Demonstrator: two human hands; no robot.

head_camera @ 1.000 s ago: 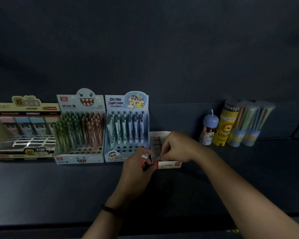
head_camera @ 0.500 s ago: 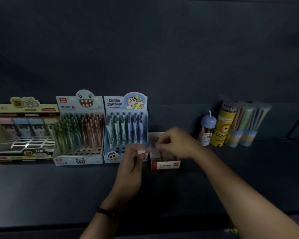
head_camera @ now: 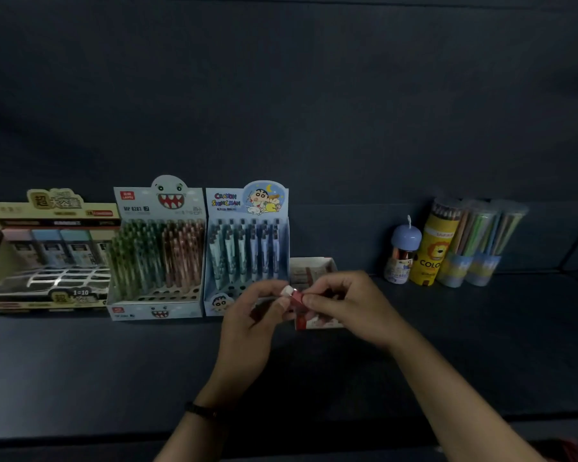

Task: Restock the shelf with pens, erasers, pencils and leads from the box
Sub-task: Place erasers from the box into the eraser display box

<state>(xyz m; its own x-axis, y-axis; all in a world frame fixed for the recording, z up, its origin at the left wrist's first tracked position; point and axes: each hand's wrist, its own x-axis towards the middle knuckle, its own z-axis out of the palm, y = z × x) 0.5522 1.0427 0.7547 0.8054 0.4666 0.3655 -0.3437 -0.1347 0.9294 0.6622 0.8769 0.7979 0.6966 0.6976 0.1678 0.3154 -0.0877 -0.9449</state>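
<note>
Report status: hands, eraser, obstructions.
Both hands, left and right, pinching one small red-sleeved white eraser. Held above the small open red-and-white cardboard eraser box. Nothing in the way.

Eraser box (head_camera: 309,269) right of pen display (head_camera: 247,248).

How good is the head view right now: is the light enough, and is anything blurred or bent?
Head view: dim all over, the shelf and back wall nearly black; only the printed display boxes read clearly, such as the cartoon pen box. The small eraser held between the left hand and the right hand is soft-edged. Wide-angle bending curves the shelf edges toward the corners.
</note>
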